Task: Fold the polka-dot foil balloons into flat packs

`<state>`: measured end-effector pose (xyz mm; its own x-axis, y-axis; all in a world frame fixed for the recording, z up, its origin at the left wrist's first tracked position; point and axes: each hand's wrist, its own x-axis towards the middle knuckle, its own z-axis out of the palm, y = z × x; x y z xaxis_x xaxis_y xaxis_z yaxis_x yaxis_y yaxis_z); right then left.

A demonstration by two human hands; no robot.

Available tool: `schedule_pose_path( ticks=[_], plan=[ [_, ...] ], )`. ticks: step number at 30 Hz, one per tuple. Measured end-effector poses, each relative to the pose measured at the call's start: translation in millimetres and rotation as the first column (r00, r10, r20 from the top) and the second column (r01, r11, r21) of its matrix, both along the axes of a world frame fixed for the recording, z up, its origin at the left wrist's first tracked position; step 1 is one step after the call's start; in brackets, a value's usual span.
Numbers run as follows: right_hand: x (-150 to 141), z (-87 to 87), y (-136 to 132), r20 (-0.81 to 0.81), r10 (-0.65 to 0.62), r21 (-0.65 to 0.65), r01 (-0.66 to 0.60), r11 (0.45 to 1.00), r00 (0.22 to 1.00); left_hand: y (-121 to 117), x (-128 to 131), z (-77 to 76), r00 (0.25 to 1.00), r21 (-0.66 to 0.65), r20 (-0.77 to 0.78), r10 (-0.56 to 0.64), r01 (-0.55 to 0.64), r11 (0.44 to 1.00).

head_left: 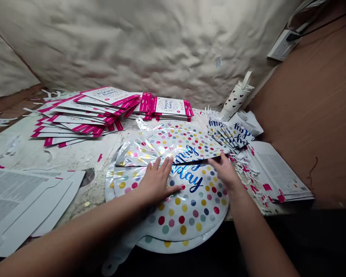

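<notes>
Flat foil balloons (187, 219) with coloured dots and blue lettering lie stacked in front of me, their lower edge reaching past the table's front. The top foil balloon (173, 134) is folded over, its crease running left to right across the middle. My left hand (157, 181) rests on it, palm down with fingers spread, near the crease. At the right end of the fold, my right hand (226, 171) pinches the balloon's edge between thumb and fingers. A tail (119, 250) of a lower balloon sticks out at the bottom left.
Pink-and-white printed packets (83, 111) are piled at the back left, with another stack (173, 107) beside them. Grey-printed card sleeves (37, 204) lie left, more (279, 169) right. Folded balloons (236, 132), paper scraps (245, 165) and a heart-patterned tumbler (236, 96) are at the right.
</notes>
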<state>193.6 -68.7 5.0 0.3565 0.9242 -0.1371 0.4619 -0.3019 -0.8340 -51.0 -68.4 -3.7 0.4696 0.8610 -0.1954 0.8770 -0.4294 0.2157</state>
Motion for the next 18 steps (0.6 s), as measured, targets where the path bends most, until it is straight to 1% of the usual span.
schedule_pose_path(
  ticks=[1, 2, 3, 4, 5, 6, 7, 8, 9, 10, 11, 12, 13, 14, 15, 16, 18],
  plan=[
    [-9.4, 8.8, 5.2, -0.143, -0.017, 0.086, 0.029, 0.996, 0.990, -0.1, 1.4, 0.1, 1.000, 0.008, 0.000, 0.027, -0.027, 1.000],
    [-22.9, 18.5, 9.8, -0.241, -0.002, 0.177, 0.046, 0.983, 0.970, -0.3, 3.5, 0.3, 0.999, 0.018, -0.003, 0.047, -0.047, 0.999],
    [-39.5, 28.5, 13.6, -0.278, 0.045, 0.268, 0.032, 0.963, 0.959, -0.6, 6.1, 0.5, 0.998, 0.028, -0.007, 0.056, -0.056, 0.998],
    [-57.2, 38.1, 16.5, -0.250, 0.117, 0.351, -0.023, 0.936, 0.961, -1.0, 8.6, 0.7, 0.998, 0.035, -0.012, 0.054, -0.054, 0.998],
    [-73.9, 46.9, 18.2, -0.161, 0.199, 0.413, -0.117, 0.903, 0.967, -1.4, 10.8, 1.0, 0.999, 0.039, -0.017, 0.049, -0.048, 0.998],
    [-87.6, 54.2, 18.3, -0.030, 0.266, 0.449, -0.225, 0.865, 0.963, -1.9, 12.5, 1.1, 0.999, 0.040, -0.017, 0.043, -0.042, 0.998],
    [-96.5, 59.7, 16.6, 0.121, 0.299, 0.454, -0.320, 0.831, 0.947, -2.4, 13.5, 1.0, 0.999, 0.040, -0.015, 0.040, -0.040, 0.998],
    [-99.9, 62.7, 13.2, 0.272, 0.287, 0.427, -0.382, 0.820, 0.919, -2.8, 13.9, 0.7, 0.999, 0.039, -0.013, 0.042, -0.041, 0.998],
    [-97.4, 63.1, 8.1, 0.406, 0.257, 0.362, -0.412, 0.836, 0.877, -3.2, 13.8, 0.1, 0.999, 0.038, -0.011, 0.047, -0.046, 0.998],
    [-89.9, 60.5, 1.6, 0.514, 0.233, 0.260, -0.409, 0.875, 0.826, -3.4, 13.4, -0.8, 0.999, 0.037, -0.008, 0.054, -0.053, 0.998],
    [-78.4, 55.1, -5.7, 0.590, 0.238, 0.123, -0.378, 0.918, 0.771, -3.4, 12.9, -2.0, 0.998, 0.036, -0.005, 0.059, -0.059, 0.998],
    [-64.5, 47.3, -13.1, 0.633, 0.273, -0.027, -0.332, 0.943, 0.725, -3.1, 12.5, -3.1, 0.998, 0.032, -0.003, 0.061, -0.061, 0.998],
    [-49.7, 37.8, -19.4, 0.644, 0.320, -0.157, -0.289, 0.944, 0.695, -2.8, 12.3, -4.2, 0.998, 0.027, -0.001, 0.062, -0.061, 0.998],
    [-35.2, 27.3, -23.8, 0.634, 0.351, -0.238, -0.258, 0.936, 0.689, -2.3, 12.4, -5.1, 0.998, 0.025, 0.001, 0.060, -0.060, 0.998],
    [-22.0, 16.8, -25.5, 0.613, 0.353, -0.263, -0.239, 0.935, 0.707, -1.8, 12.7, -5.7, 0.998, 0.026, 0.006, 0.057, -0.057, 0.998],
    [-11.1, 7.3, -24.0, 0.581, 0.320, -0.240, -0.219, 0.946, 0.748, -1.4, 13.0, -6.0, 0.998, 0.030, 0.011, 0.055, -0.055, 0.998],
    [1.5, -5.7, -12.0, 0.428, 0.175, -0.115, -0.139, 0.984, 0.887, -1.5, 13.8, -6.2, 0.998, 0.042, 0.023, 0.056, -0.057, 0.997]
  ],
)
